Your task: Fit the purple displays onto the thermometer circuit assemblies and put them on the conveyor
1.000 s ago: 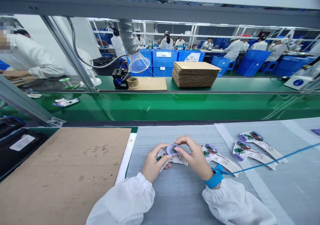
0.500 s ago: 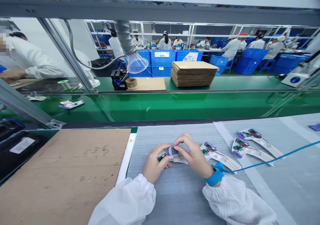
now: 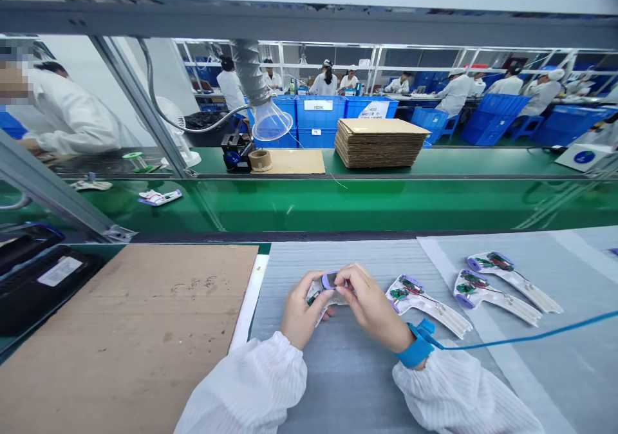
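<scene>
My left hand (image 3: 300, 311) is closed around a white pistol-shaped housing half (image 3: 319, 317), which shows a green circuit board inside. On the head of that housing sits a purple-rimmed display piece (image 3: 329, 281) with a dark screen, tilted. My right hand (image 3: 369, 299) pinches the display piece's right edge between thumb and fingers; the fingertips hide part of it. A blue wrist strap (image 3: 416, 347) with a cord is around my right wrist. Just right of my hands lies another open housing half (image 3: 425, 302) with boards and red wires.
Two more housing halves (image 3: 502, 299) lie farther right on the grey foam sheet (image 3: 347, 382). A cardboard sheet (image 3: 145, 331) covers the left side. Beyond runs a green conveyor belt (image 3: 376, 205) carrying parts, with stacked cardboard (image 3: 381, 144) behind it. An extraction hood (image 3: 273, 122) hangs above.
The display piece has tilted on the housing, and my right fingers have shifted to its edge. Parts on the belt have moved right. The whole view has shifted slightly.
</scene>
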Available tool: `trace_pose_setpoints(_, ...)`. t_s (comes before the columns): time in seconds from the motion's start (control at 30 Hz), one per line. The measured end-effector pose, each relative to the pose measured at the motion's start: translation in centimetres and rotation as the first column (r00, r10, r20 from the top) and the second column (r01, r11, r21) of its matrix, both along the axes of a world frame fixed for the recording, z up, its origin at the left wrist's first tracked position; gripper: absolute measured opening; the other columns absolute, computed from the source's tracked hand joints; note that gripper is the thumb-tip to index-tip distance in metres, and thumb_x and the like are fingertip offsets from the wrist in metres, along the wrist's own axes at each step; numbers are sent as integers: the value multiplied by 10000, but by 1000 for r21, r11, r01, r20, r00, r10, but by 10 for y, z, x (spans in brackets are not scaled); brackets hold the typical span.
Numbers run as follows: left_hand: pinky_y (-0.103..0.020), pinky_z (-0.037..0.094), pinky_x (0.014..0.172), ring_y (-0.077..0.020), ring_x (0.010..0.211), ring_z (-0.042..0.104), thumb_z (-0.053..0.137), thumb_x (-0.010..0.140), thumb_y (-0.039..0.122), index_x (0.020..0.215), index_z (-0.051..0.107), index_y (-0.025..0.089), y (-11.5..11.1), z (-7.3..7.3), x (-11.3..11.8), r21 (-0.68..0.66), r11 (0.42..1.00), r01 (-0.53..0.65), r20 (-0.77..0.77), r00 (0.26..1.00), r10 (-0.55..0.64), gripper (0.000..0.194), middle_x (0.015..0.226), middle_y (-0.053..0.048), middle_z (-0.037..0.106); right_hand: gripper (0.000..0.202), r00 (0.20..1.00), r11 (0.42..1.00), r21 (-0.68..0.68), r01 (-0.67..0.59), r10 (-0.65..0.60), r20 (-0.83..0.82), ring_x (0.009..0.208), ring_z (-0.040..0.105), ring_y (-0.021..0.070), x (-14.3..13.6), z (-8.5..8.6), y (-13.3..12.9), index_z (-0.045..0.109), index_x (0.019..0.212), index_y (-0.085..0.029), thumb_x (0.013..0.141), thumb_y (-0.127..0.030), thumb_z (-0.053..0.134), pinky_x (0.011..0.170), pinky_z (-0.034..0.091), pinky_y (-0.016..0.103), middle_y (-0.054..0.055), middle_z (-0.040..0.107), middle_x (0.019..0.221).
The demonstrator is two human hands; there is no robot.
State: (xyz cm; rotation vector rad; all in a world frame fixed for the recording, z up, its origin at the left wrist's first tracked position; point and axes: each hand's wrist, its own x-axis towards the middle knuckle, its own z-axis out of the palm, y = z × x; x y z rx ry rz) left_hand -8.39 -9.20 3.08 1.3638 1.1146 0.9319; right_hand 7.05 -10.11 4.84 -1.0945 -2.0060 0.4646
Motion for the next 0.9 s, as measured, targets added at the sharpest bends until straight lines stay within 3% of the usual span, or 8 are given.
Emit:
trace_pose_setpoints(0.17,-251,511,500,-134,560,598,561,788,376,1021,513,205,1,0,0,41,995,-87,31,996,85,293,941,-28,586,77,999,1000,8,7,-7,-53,767,476,177,-4,-3,-1,452,876,-200,880,-145,400,681,405,307,43,508,816)
trace_pose_setpoints(0.2,-252,508,510,-139,589,595,564,786,375,1026,517,207,1,0,-1,68,991,-114,22,993,112,297,966,-35,580,39,995,999,1,54,-54,-87,780,482,180,-5,-4,-1,451,901,-199,871,-176,441,686,412,309,46,507,838)
trace_pose_setpoints(0.33,-282,474,745,-198,890,557,568,794,300,1012,556,227,0,-1,-1,318,925,-211,-67,968,243,230,1002,-44,559,392,937,956,-83,280,-291,-195,885,496,215,-14,-10,0,422,1029,-194,738,-315,657,754,431,349,73,502,965)
trace_pose_setpoints(0.4,-292,417,836,-205,972,517,547,809,242,1011,561,230,-2,-1,1,424,883,-200,-103,958,267,202,988,-45,551,438,915,938,-121,325,-345,-212,918,498,225,-20,-12,0,425,1027,-192,697,-310,688,791,425,368,74,506,980)
trace_pose_setpoints(0.57,-289,389,852,-200,1005,501,536,816,212,1068,526,242,-7,-1,10,424,891,-162,-110,967,228,254,1033,-47,531,359,862,893,-113,435,-449,-233,869,508,217,-29,-9,-3,437,981,-190,699,-258,649,767,421,371,59,522,926)
trace_pose_setpoints(0.63,-302,377,894,-214,1061,484,593,777,225,1127,488,245,-6,-4,11,339,924,-179,-46,977,206,366,1108,-52,519,357,863,900,-91,426,-435,-257,872,508,214,-29,-5,-5,433,988,-194,698,-231,638,774,422,369,62,524,939)
trace_pose_setpoints(0.77,-324,384,917,-227,1063,501,646,712,192,1138,467,217,-1,-10,7,187,957,-219,106,974,202,463,1133,-63,520,374,909,965,-11,263,-252,-332,947,507,208,-28,-1,-9,416,1014,-204,699,-170,615,830,426,355,72,515,1001)
trace_pose_setpoints(0.9,-300,413,873,-211,1008,508,684,659,145,1079,525,220,-3,-6,3,338,903,-264,50,963,263,455,1042,-46,495,385,934,978,-15,206,-201,-296,913,514,200,-27,-2,-12,425,1047,-197,709,-166,607,788,444,341,76,521,999)
